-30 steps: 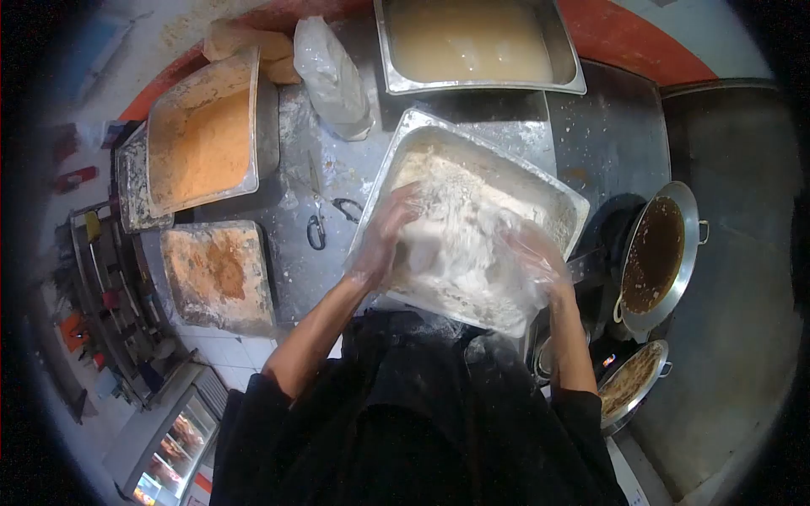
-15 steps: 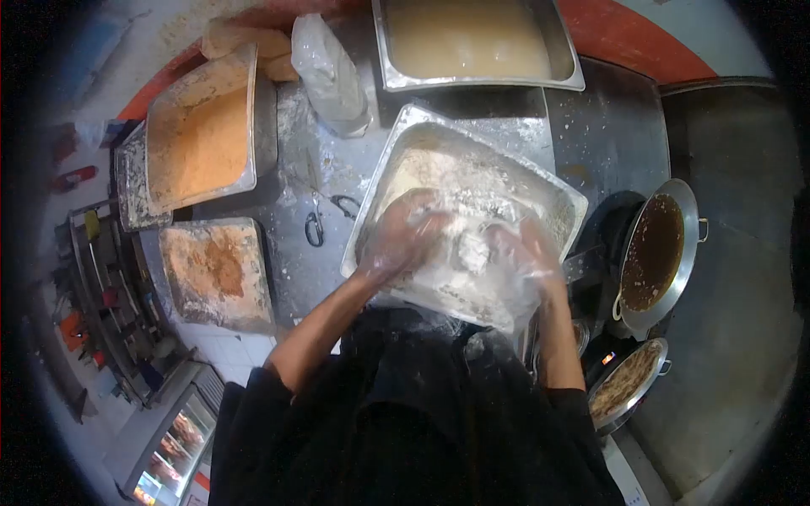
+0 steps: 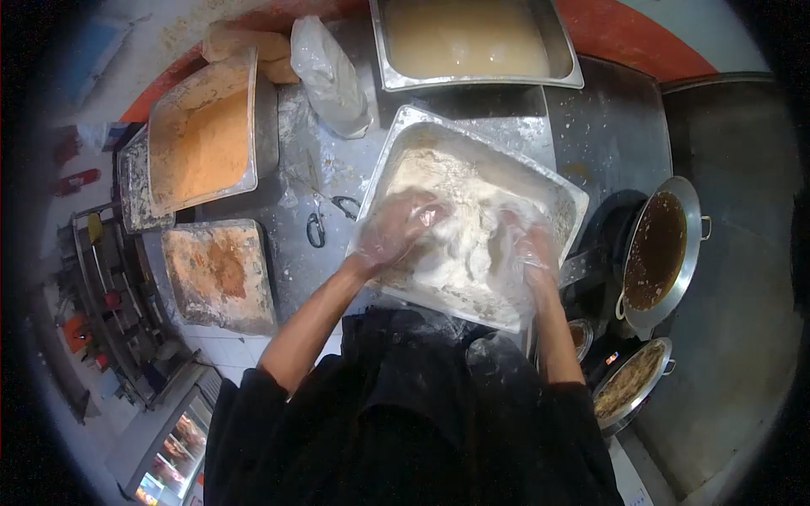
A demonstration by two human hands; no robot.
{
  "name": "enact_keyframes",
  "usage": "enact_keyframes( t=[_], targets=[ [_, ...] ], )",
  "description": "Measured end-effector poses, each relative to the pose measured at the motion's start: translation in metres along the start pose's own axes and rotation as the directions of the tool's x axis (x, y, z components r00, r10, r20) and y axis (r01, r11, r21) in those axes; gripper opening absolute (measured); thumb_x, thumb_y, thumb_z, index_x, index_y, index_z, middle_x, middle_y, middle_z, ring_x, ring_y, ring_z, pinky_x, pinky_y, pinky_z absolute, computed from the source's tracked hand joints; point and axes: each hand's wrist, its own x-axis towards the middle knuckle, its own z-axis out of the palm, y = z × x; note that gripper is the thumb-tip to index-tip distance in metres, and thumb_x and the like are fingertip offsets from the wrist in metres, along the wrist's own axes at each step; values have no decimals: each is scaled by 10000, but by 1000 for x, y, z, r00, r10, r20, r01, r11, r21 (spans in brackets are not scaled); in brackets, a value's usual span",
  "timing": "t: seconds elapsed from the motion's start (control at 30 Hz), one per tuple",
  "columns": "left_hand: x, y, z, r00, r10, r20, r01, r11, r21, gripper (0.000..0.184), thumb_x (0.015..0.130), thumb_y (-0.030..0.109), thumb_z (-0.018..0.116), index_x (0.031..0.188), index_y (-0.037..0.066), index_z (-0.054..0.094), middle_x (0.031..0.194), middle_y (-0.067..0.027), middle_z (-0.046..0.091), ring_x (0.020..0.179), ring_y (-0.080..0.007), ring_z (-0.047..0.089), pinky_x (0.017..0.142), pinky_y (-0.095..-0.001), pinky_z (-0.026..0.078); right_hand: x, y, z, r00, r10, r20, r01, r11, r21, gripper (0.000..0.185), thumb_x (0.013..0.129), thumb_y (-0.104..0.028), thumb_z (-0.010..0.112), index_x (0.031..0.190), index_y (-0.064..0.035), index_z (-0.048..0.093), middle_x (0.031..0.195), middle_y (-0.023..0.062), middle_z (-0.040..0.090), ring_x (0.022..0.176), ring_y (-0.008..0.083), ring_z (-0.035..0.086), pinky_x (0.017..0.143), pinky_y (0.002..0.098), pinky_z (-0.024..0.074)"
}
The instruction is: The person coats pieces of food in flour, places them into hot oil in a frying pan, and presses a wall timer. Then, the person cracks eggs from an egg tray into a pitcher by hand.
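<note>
A tilted metal tray [image 3: 540, 173] in front of me holds white flour [image 3: 451, 179] with flour-coated lumps [image 3: 462, 253] in it. Both hands wear clear plastic gloves dusted with flour. My left hand [image 3: 403, 226] is over the left part of the tray, fingers curled towards the middle at the lumps; whether it grips anything is hidden. On the right side, my right hand [image 3: 525, 240] reaches into the flour beside the lumps, its fingers blurred and partly covered by the glove and flour.
Behind stands a tub of cloudy liquid [image 3: 468, 83]. Left are a plastic bag [image 3: 329, 80], scissors [image 3: 315, 229], an orange-powder tub [image 3: 253, 126] and a smaller powdery tray [image 3: 190, 312]. Two pans, one dark [image 3: 656, 253] and one frothy [image 3: 629, 384], stand at the right.
My left hand has moved right and inward over the flour since the first frame. My right hand has shifted slightly within the tray, and the flour and lumps between the hands have been moved about.
</note>
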Motion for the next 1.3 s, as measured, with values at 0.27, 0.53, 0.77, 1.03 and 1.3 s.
enact_keyframes(
  t=[0.27, 0.53, 0.77, 1.03, 1.3],
  targets=[
    [50, 34, 20, 978, -175, 112, 139, 953, 270, 657, 983, 555, 453, 1367, 27, 528, 1384, -216, 536, 1292, -309, 511, 1077, -405, 403, 22, 37, 77, 985, 130, -114, -95, 957, 272, 679, 907, -613, 580, 1284, -48, 582, 1190, 179, 631, 1071, 257, 602, 892, 389, 491],
    [20, -10, 0, 760, 607, -231, -604, 791, 93, 586, 964, 459, 566, 1318, -7, 554, 1072, -149, 689, 825, -240, 661, 826, -342, 523, -16, 81, 45, 983, -179, 31, 180, 983, -34, 599, 993, -438, 519, 1436, -44, 442, 1312, 167, 574, 1110, 258, 595, 957, 349, 459],
    [43, -20, 23, 927, 313, -206, -374, 723, -582, 572, 1010, 472, 453, 1220, -30, 629, 1153, -220, 666, 988, -301, 667, 916, -390, 490, 35, 56, 64, 998, -40, 45, 25, 957, 288, 658, 958, -478, 571, 1407, -12, 454, 1297, 141, 573, 1199, 225, 523, 990, 345, 439],
    [38, -30, 16, 949, 260, -179, -285, 950, -132, 594, 854, 414, 691, 1243, -28, 610, 1032, -191, 688, 997, -298, 650, 884, -405, 486, -4, 30, 57, 995, 86, 49, -93, 983, 159, 792, 890, -524, 656, 1424, 16, 430, 1404, 140, 512, 1293, 226, 455, 1055, 362, 393],
    [-41, 20, 14, 971, -240, 14, 209, 811, -546, 660, 903, 465, 594, 1383, 21, 503, 1327, -194, 533, 1310, -233, 448, 1040, -350, 402, 46, 51, 4, 996, -83, 34, 73, 966, 247, 795, 944, -544, 560, 1464, 24, 365, 1309, 176, 582, 1211, 288, 557, 1055, 410, 415]
  ],
)
